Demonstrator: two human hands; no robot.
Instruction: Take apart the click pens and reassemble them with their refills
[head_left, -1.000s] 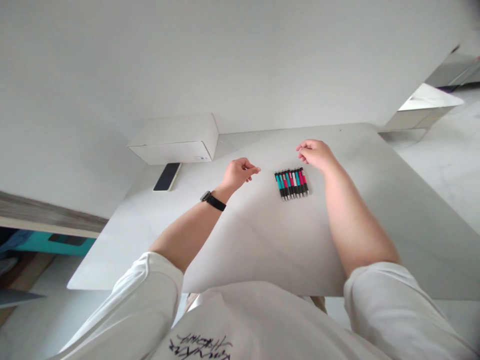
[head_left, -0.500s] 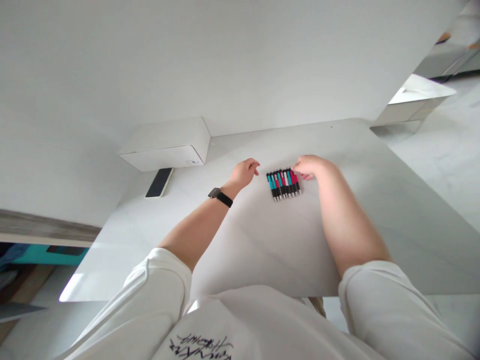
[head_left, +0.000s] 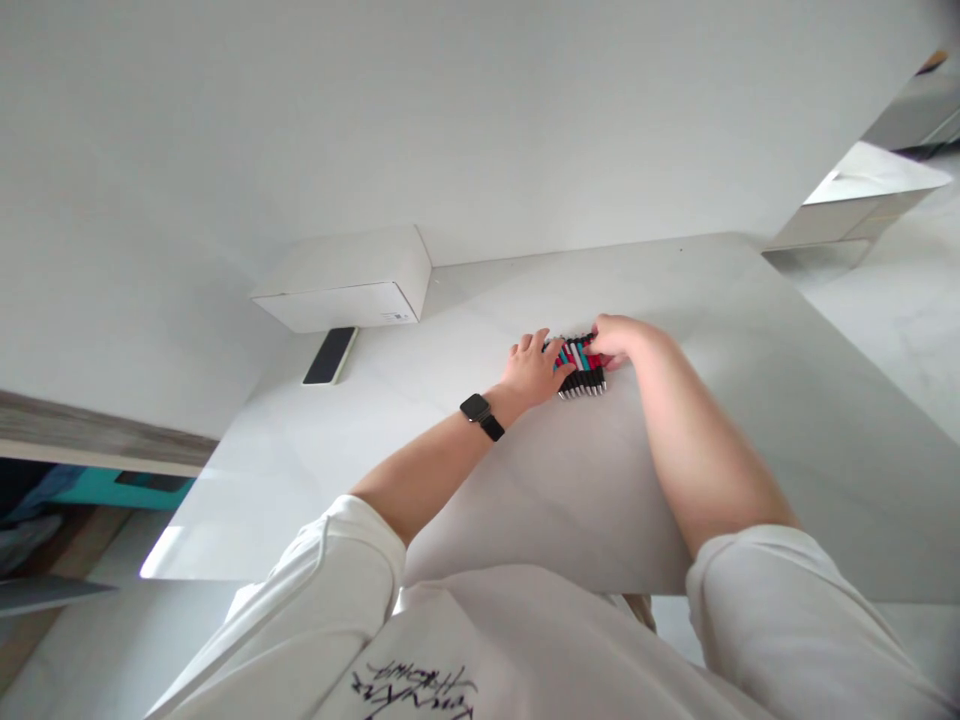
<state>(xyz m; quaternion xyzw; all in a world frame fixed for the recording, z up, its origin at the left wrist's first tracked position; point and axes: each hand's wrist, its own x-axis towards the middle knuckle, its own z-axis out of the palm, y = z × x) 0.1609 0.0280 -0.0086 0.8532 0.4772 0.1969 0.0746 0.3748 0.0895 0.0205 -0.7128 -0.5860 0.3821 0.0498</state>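
The person wears a loose white T-shirt [head_left: 480,640] with short sleeves that end near the elbows, and black handwritten-style lettering [head_left: 416,690] runs across the chest. A dark smartwatch [head_left: 475,408] on a black strap [head_left: 492,428] circles the left wrist. Both forearms are bare.

Since a second ago, the left hand [head_left: 534,368] has slid right onto the row of teal, red and black pens [head_left: 581,365], and the right hand [head_left: 616,338] has dropped onto its other end.
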